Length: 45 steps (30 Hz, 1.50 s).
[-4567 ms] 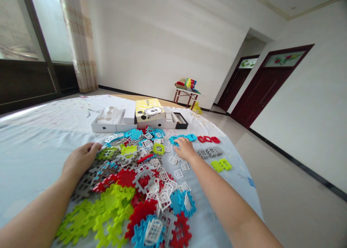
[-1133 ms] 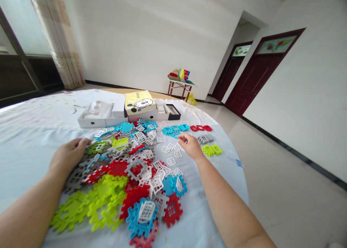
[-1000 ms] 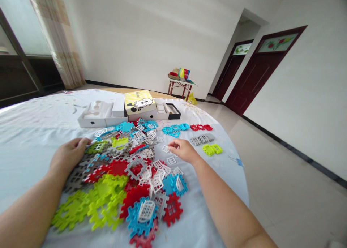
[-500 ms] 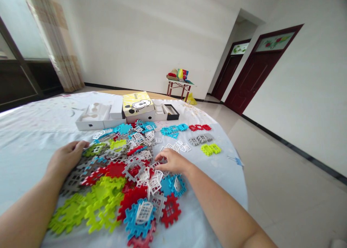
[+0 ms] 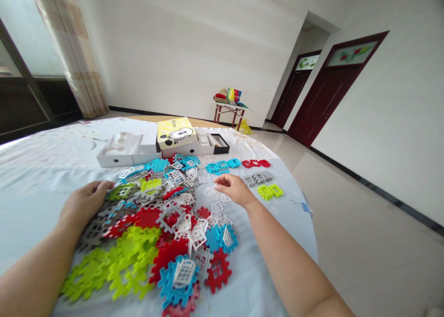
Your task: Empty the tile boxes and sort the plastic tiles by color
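Note:
A wide heap of plastic pieces covers the table's middle, with lime-green pieces (image 5: 132, 257), a red piece (image 5: 218, 270), blue pieces (image 5: 178, 280) and white window pieces (image 5: 184, 272). My left hand (image 5: 85, 201) rests at the heap's left edge, fingers curled beside grey pieces (image 5: 93, 231); whatever lies under its fingertips is hidden. My right hand (image 5: 233, 187) is over the heap's right side, thumb and fingers bent close together near a white window piece (image 5: 210, 192). What it pinches, if anything, is too small to make out.
Small groups of blue (image 5: 222, 166), red (image 5: 255, 163), grey (image 5: 257, 178) and lime pieces (image 5: 269, 192) lie to the right. Behind the heap stand a white tray box (image 5: 114, 159), a yellow cartoon box (image 5: 176, 134) and a black-edged box (image 5: 222, 143).
My right hand has moved up and to the right, away from the heap's middle. White window pieces near it have shifted position. My left hand has stayed in place.

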### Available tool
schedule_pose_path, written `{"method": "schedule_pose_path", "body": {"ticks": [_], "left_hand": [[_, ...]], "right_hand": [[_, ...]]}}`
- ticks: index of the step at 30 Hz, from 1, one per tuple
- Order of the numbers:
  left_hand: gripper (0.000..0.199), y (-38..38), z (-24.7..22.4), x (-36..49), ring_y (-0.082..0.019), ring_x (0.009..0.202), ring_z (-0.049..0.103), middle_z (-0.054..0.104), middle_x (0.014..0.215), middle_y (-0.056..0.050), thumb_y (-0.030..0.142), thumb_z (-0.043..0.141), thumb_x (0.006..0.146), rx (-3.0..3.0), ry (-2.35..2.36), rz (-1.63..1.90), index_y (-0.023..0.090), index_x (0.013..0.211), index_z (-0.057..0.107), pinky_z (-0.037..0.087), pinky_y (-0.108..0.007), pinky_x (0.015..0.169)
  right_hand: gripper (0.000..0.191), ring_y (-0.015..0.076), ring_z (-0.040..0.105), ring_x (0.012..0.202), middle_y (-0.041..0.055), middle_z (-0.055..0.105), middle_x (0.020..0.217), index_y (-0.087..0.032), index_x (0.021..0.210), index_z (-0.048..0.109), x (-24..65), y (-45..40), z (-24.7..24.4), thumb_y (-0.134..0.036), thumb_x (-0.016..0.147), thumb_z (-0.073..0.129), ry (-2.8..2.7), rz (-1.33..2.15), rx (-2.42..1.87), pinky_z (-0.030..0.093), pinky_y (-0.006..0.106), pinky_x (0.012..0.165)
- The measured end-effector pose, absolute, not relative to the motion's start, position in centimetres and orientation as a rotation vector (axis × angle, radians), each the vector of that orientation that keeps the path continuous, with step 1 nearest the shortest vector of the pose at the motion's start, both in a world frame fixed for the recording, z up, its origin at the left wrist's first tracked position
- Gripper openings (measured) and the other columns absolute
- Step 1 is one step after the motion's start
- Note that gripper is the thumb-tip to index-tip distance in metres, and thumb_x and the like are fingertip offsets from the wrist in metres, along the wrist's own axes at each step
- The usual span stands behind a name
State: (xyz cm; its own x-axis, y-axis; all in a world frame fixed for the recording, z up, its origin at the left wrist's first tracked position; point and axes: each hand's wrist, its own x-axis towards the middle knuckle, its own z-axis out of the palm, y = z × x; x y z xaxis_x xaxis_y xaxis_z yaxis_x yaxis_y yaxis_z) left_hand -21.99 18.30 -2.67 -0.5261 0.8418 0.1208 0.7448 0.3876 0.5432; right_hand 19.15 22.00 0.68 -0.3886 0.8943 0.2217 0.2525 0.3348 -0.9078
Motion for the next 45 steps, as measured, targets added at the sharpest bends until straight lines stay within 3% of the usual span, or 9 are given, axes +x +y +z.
{"method": "schedule_pose_path", "body": {"ticks": [8, 14, 17, 23, 31, 41, 45], "left_hand": [[0.048, 18.0, -2.0, -21.3, -0.023, 0.079, 0.057, 0.065, 0.086, -0.008, 0.051, 0.035, 0.078, 1.441, 2.458, 0.811, 0.021, 0.098, 0.066, 0.04, -0.026, 0.058], [0.048, 17.8, -1.8, -21.1, -0.023, 0.079, 0.056, 0.064, 0.085, -0.008, 0.051, 0.034, 0.079, 1.462, 2.445, 0.829, 0.02, 0.096, 0.066, 0.039, -0.026, 0.058], [0.048, 17.7, -1.6, -20.9, -0.023, 0.081, 0.056, 0.064, 0.087, -0.009, 0.05, 0.033, 0.079, 1.467, 2.444, 0.823, 0.02, 0.096, 0.066, 0.039, -0.027, 0.06], [0.047, 17.4, -1.2, -20.5, -0.024, 0.085, 0.055, 0.064, 0.092, -0.01, 0.048, 0.033, 0.08, 1.451, 2.429, 0.814, 0.019, 0.098, 0.065, 0.039, -0.027, 0.064], [0.047, 17.4, -1.4, -20.6, -0.023, 0.083, 0.056, 0.065, 0.091, -0.011, 0.049, 0.031, 0.08, 1.467, 2.412, 0.841, 0.02, 0.095, 0.065, 0.039, -0.027, 0.062], [0.047, 17.5, -1.5, -20.6, -0.023, 0.085, 0.057, 0.066, 0.093, -0.01, 0.05, 0.032, 0.08, 1.456, 2.44, 0.82, 0.021, 0.096, 0.065, 0.041, -0.027, 0.064], [0.046, 17.4, -1.1, -20.4, -0.024, 0.087, 0.057, 0.065, 0.095, -0.011, 0.048, 0.032, 0.08, 1.444, 2.432, 0.802, 0.021, 0.097, 0.064, 0.041, -0.027, 0.064]], "right_hand": [[0.024, 0.0144, 0.059, 0.076, 0.0054, 0.066, 0.088, -0.015, 0.093, 0.062, 22.3, 24.3, -0.7, -0.028, 0.074, 0.052, -1.654, 0.621, -1.318, 0.047, 0.03, 0.076], [0.023, 0.014, 0.059, 0.082, 0.0039, 0.066, 0.093, -0.018, 0.095, 0.063, 19.6, 23.5, -0.4, -0.023, 0.076, 0.05, -1.945, 0.523, -1.258, 0.046, 0.028, 0.076], [0.024, 0.0163, 0.056, 0.093, 0.0047, 0.065, 0.099, -0.019, 0.097, 0.064, 17.4, 23.6, 0.2, -0.02, 0.076, 0.052, -2.167, 0.405, -1.218, 0.041, 0.03, 0.086], [0.038, 0.0218, 0.048, 0.107, 0.0075, 0.061, 0.114, -0.018, 0.112, 0.06, 13.5, 25.1, 0.6, -0.015, 0.074, 0.055, -2.448, 0.205, -1.33, 0.034, 0.032, 0.092], [0.03, 0.0217, 0.054, 0.098, 0.0039, 0.068, 0.098, -0.027, 0.098, 0.066, 14.0, 25.8, -0.3, -0.015, 0.08, 0.045, -2.428, 0.158, -1.476, 0.033, 0.037, 0.088], [0.031, 0.0214, 0.051, 0.101, 0.0042, 0.065, 0.103, -0.024, 0.103, 0.064, 17.0, 24.4, 1.8, -0.018, 0.076, 0.048, -2.255, 0.008, -1.557, 0.035, 0.033, 0.086], [0.024, 0.0203, 0.055, 0.092, 0.007, 0.066, 0.095, -0.022, 0.093, 0.067, 14.5, 24.8, 0.9, -0.024, 0.078, 0.049, -2.357, 0.032, -1.507, 0.038, 0.03, 0.082]]}}
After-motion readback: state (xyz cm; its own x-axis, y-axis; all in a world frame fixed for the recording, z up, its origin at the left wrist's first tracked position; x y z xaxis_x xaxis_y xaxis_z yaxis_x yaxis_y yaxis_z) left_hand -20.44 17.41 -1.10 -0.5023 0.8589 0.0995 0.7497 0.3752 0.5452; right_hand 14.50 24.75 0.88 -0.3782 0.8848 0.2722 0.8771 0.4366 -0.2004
